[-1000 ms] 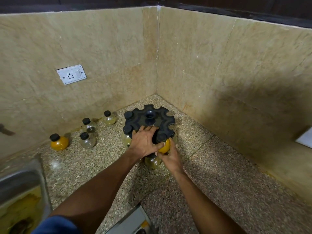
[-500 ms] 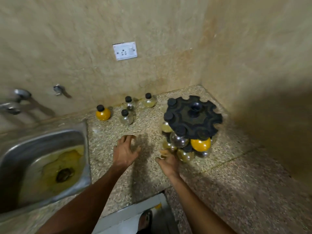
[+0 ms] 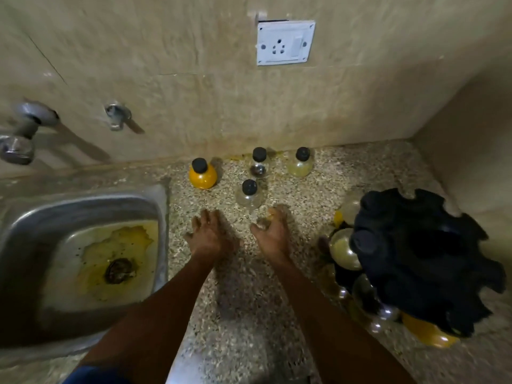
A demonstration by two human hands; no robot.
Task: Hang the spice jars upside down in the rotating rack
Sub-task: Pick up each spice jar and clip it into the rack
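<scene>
Several round spice jars with black caps stand upright on the counter near the back wall: an orange one (image 3: 202, 174), a clear one (image 3: 249, 195) in front, a clear one (image 3: 259, 164) behind it and a pale yellow one (image 3: 300, 163). The black rotating rack (image 3: 424, 261) stands at the right with several jars hanging upside down under its rim, among them a pale jar (image 3: 343, 249) and an orange jar (image 3: 426, 332). My left hand (image 3: 212, 235) and my right hand (image 3: 273, 231) hover over the counter just short of the front clear jar, fingers apart, holding nothing.
A steel sink (image 3: 80, 261) with yellow stains lies at the left. Taps (image 3: 22, 134) stick out of the wall above it. A white wall socket (image 3: 285, 42) sits above the jars. The side wall (image 3: 476, 151) closes the corner behind the rack.
Both hands left the rack and moved left toward the standing jars. The view swung left and down, bringing the sink in and pushing the rack to the right edge.
</scene>
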